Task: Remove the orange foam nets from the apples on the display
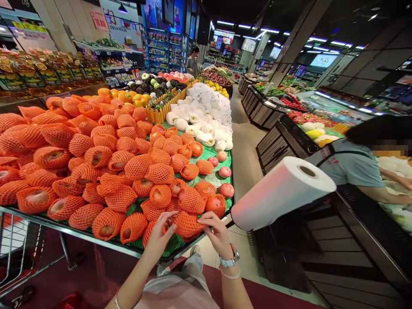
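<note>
Just in front of me, at the near corner of the display, is an apple in an orange foam net (187, 225). My left hand (161, 234) has its thumb and fingertips at the net's left side, fingers curled. On the other side my right hand (216, 231), with a watch on its wrist, pinches the net's right end between thumb and finger. The fruit inside this net is mostly hidden. Many more netted apples (120, 197) crowd around it on the green mat (210, 159). A few bare apples (226, 190) lie along the right edge.
A large roll of plastic bags (280, 195) stands tilted right of my right hand. White-netted fruit (209, 111) lies farther back. A shopping cart (24, 253) is at the lower left. A co-worker in a grey shirt (350, 163) bends over the counter at right.
</note>
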